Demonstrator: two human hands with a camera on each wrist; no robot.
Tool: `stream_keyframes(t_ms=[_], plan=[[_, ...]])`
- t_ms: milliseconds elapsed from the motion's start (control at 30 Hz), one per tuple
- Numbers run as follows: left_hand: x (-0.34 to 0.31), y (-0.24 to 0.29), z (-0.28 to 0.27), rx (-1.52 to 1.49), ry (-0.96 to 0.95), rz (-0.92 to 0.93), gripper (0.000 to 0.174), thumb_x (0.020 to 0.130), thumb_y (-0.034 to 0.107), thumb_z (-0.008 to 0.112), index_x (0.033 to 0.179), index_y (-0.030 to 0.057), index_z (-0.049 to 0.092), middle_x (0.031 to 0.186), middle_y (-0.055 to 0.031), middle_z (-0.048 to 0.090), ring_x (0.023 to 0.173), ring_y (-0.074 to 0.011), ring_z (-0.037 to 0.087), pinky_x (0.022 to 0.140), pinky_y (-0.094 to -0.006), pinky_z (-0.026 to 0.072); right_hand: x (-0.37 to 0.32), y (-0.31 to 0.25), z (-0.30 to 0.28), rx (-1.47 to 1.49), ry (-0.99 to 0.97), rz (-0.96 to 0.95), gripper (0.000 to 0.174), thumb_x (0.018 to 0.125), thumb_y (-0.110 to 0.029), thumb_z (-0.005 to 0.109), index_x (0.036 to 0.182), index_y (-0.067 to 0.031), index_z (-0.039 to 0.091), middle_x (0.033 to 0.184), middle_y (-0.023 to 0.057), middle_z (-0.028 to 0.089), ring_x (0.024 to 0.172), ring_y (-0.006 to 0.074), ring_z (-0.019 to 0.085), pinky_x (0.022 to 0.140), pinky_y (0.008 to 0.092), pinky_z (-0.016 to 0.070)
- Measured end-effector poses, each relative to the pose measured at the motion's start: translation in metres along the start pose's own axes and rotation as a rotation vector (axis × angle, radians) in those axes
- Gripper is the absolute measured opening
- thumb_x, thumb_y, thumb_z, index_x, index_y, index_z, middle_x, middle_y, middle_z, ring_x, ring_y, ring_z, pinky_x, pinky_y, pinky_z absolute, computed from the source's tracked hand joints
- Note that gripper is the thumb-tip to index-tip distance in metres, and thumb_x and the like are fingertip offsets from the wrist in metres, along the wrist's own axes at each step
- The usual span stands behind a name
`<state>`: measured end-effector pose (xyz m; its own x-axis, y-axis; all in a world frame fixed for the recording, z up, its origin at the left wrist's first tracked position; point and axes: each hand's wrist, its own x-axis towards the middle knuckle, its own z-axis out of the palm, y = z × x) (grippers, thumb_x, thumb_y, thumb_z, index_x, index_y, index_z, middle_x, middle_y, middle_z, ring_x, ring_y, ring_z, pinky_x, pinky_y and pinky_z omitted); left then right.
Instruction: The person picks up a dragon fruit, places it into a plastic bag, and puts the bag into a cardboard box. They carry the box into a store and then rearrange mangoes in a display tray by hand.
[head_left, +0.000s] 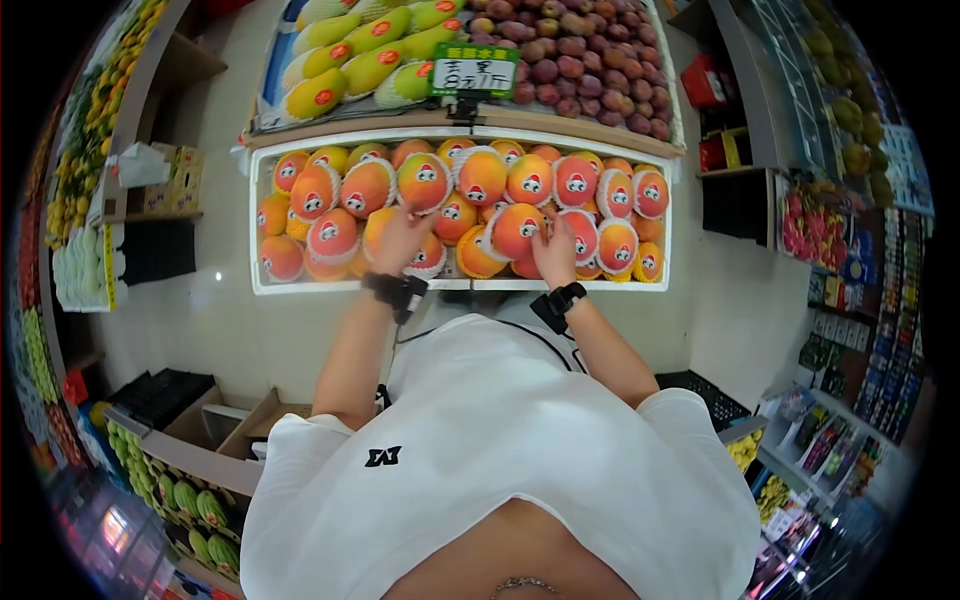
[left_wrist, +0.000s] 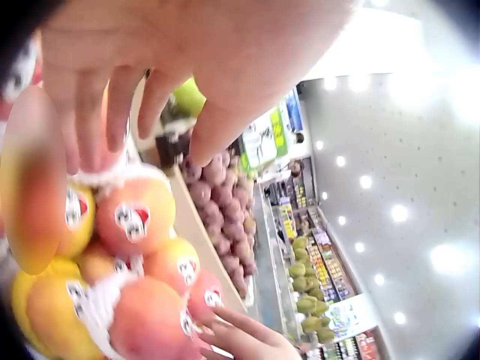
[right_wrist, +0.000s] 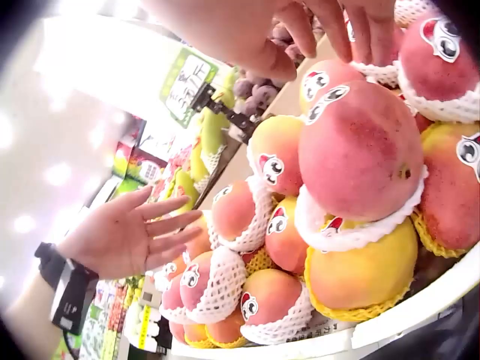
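Note:
Ripe red-orange mangoes [head_left: 483,178] with cartoon face stickers fill a white foam crate [head_left: 640,287]. Many sit in white or yellow foam nets. My left hand [head_left: 402,240] hovers over the left-middle mangoes, its fingers extended and apart, as the right wrist view also shows. To the right, my right hand [head_left: 556,250] has its fingertips beside a mango [head_left: 520,230] in the front rows. In the right wrist view, the fingers of that hand hang loosely above a large mango [right_wrist: 360,150] in a white net. Neither hand grips a mango.
Behind the crate, a wooden edge [head_left: 350,125] borders green-yellow fruit [head_left: 375,70] and dark red plums [head_left: 590,70]. A green price sign [head_left: 475,72] stands between them. Fruit shelves flank both sides; watermelons [head_left: 190,500] lie at the lower left.

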<state>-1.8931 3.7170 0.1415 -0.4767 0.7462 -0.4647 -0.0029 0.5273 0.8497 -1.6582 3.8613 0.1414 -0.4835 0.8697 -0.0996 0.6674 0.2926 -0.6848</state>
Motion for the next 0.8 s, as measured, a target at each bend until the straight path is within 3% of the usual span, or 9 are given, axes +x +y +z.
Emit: stream_keyframes(t_ms=[100, 133, 300, 367, 400, 533, 600, 733, 800], plan=[[0.009, -0.002, 0.068, 0.236, -0.098, 0.074, 0.074, 0.083, 0.044, 0.061, 0.132, -0.0064, 0.038, 0.119, -0.023, 0.054, 0.099, -0.0264, 0.06, 0.08, -0.0295, 0.0491, 0.0, 0.032, 0.019, 0.099, -0.023, 0.152, 0.048, 0.082, -0.02, 0.062, 0.123, 0.0013, 0.047, 0.117, 0.0248, 0.053, 0.108, 0.0395, 0.051, 0.093, 0.0426, 0.0408], [0.017, -0.01, 0.081, 0.196, -0.201, 0.019, 0.078, 0.083, 0.046, 0.061, 0.133, -0.0075, 0.035, 0.121, -0.0234, 0.053, 0.102, -0.0274, 0.059, 0.082, -0.0306, 0.0487, 0.0, 0.036, 0.019, 0.053, -0.082, 0.199, 0.057, 0.087, -0.033, 0.056, 0.128, 0.0034, 0.042, 0.122, 0.0291, 0.049, 0.113, 0.041, 0.048, 0.096, 0.0426, 0.039], [0.034, -0.002, 0.116, 0.247, -0.382, -0.047, 0.086, 0.083, 0.05, 0.059, 0.137, -0.0079, 0.026, 0.123, -0.0233, 0.051, 0.108, -0.0277, 0.056, 0.082, -0.0327, 0.0489, 0.002, 0.038, 0.032, 0.051, -0.147, 0.333, 0.067, 0.09, -0.047, 0.046, 0.131, 0.0064, 0.037, 0.123, 0.0298, 0.049, 0.116, 0.0403, 0.047, 0.099, 0.0405, 0.0358], [0.033, -0.002, 0.119, 0.18, -0.376, -0.044, 0.082, 0.083, 0.051, 0.057, 0.132, -0.0092, 0.032, 0.122, -0.0261, 0.052, 0.112, -0.0329, 0.054, 0.091, -0.036, 0.0453, 0.002, 0.038, 0.039, 0.063, -0.102, 0.29, 0.07, 0.09, -0.047, 0.047, 0.133, 0.0058, 0.034, 0.126, 0.0309, 0.046, 0.118, 0.0407, 0.045, 0.099, 0.0402, 0.0358], [0.03, 0.006, 0.117, 0.055, -0.442, -0.136, 0.086, 0.082, 0.052, 0.057, 0.138, -0.0046, 0.022, 0.129, -0.0231, 0.046, 0.111, -0.0325, 0.054, 0.087, -0.038, 0.0485, 0.001, 0.038, 0.04, 0.066, -0.087, 0.282, 0.07, 0.089, -0.048, 0.049, 0.132, 0.0049, 0.034, 0.125, 0.0316, 0.046, 0.117, 0.0415, 0.046, 0.098, 0.041, 0.0368], [0.036, -0.007, 0.124, -0.232, -0.394, -0.083, 0.092, 0.082, 0.055, 0.057, 0.142, 0.0011, 0.012, 0.136, -0.0188, 0.038, 0.115, -0.0316, 0.051, 0.085, -0.0399, 0.0505, 0.005, 0.035, 0.039, 0.094, -0.086, 0.305, 0.074, 0.085, -0.05, 0.054, 0.132, 0.0034, 0.034, 0.123, 0.0293, 0.047, 0.114, 0.0404, 0.048, 0.095, 0.0416, 0.0394], [0.02, 0.033, 0.109, -0.244, -0.477, -0.434, 0.092, 0.084, 0.055, 0.054, 0.143, 0.0037, 0.005, 0.139, -0.0154, 0.034, 0.119, -0.0278, 0.047, 0.086, -0.0376, 0.0498, 0.006, 0.021, 0.032, 0.051, -0.132, 0.369, 0.087, 0.074, -0.051, 0.065, 0.132, 0.0044, 0.032, 0.124, 0.0294, 0.043, 0.112, 0.0419, 0.048, 0.094, 0.0409, 0.0414], [0.031, 0.006, 0.113, -0.321, -0.447, -0.438, 0.088, 0.086, 0.055, 0.052, 0.143, 0.0047, 0.008, 0.138, -0.0163, 0.035, 0.12, -0.0302, 0.046, 0.085, -0.04, 0.0499, 0.013, 0.006, 0.038, -0.031, -0.119, 0.436, 0.094, 0.065, -0.051, 0.072, 0.132, 0.0026, 0.031, 0.118, 0.0297, 0.042, 0.103, 0.0425, 0.052, 0.089, 0.0402, 0.045], [0.041, -0.02, 0.118, -0.363, -0.472, -0.276, 0.08, 0.085, 0.059, 0.049, 0.142, 0.0108, 0.019, 0.13, -0.0154, 0.042, 0.103, -0.0331, 0.057, 0.08, -0.0487, 0.0512, 0.013, -0.001, 0.035, -0.029, -0.113, 0.467, 0.093, 0.064, -0.049, 0.073, 0.131, 0.0025, 0.032, 0.119, 0.0294, 0.042, 0.102, 0.0427, 0.052, 0.088, 0.0402, 0.0452]])
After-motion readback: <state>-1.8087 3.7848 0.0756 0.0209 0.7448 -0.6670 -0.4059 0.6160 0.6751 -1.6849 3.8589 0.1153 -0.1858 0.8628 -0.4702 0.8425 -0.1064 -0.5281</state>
